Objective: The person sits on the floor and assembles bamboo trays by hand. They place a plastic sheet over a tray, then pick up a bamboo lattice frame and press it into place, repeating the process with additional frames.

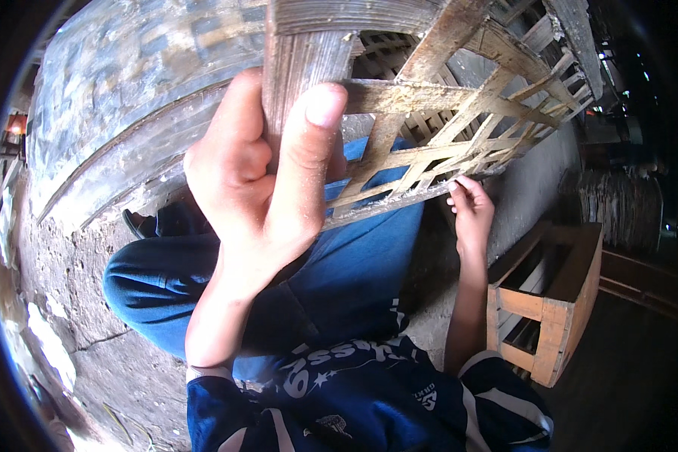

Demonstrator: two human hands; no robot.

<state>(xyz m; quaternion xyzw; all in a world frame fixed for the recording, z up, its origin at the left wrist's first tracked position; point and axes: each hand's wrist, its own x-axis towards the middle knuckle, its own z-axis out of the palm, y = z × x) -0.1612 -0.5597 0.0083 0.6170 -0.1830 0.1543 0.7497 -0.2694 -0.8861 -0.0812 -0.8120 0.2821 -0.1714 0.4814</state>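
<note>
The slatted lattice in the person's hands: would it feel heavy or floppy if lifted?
The slatted lattice is probably light for its size, with so many open gaps. Its broad top strip likely stays fairly stiff, though the narrower slats may flex. The rough, frayed lower edge suggests snagging rather than slipping.

Lattice frame [408,97] over the person's legs [365,252], box [554,339] to the right.
</note>
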